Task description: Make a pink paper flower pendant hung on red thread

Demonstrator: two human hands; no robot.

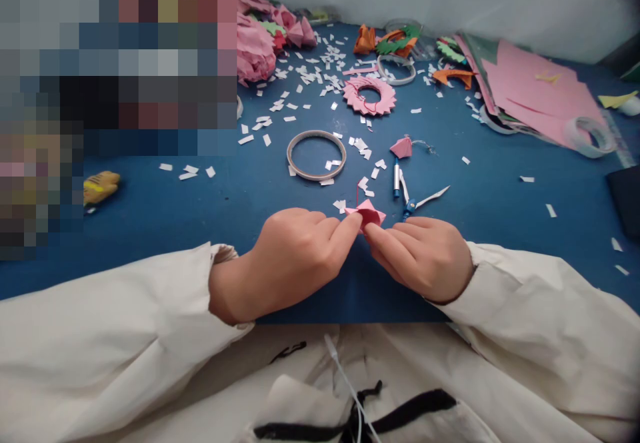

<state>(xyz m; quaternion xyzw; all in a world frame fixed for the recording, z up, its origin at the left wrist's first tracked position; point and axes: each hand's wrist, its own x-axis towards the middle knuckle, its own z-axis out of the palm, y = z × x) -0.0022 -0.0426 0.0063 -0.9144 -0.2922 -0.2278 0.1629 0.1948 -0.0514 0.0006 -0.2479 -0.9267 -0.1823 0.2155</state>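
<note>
A small folded pink paper piece (371, 211) is pinched between both my hands near the table's front edge; its hollow, darker side shows. A thin red string stands up from it. My left hand (305, 246) grips its left side with thumb and forefinger, the other fingers curled in. My right hand (425, 256) holds its lower right side in a similar pinch. Just beyond the right hand lie open scissors (411, 204) with blue handles, partly hidden by the fingers, and a blue-and-silver pen (397, 178). Another folded pink paper piece (401, 147) with a thin string rests behind the pen.
A tape roll (316, 178) lies left of centre on the blue table (240, 196). White paper scraps (320, 70) are scattered around. Behind is a pink folded-paper ring (369, 96). Coloured paper sheets (535, 90) are stacked at right. The far left is pixelated.
</note>
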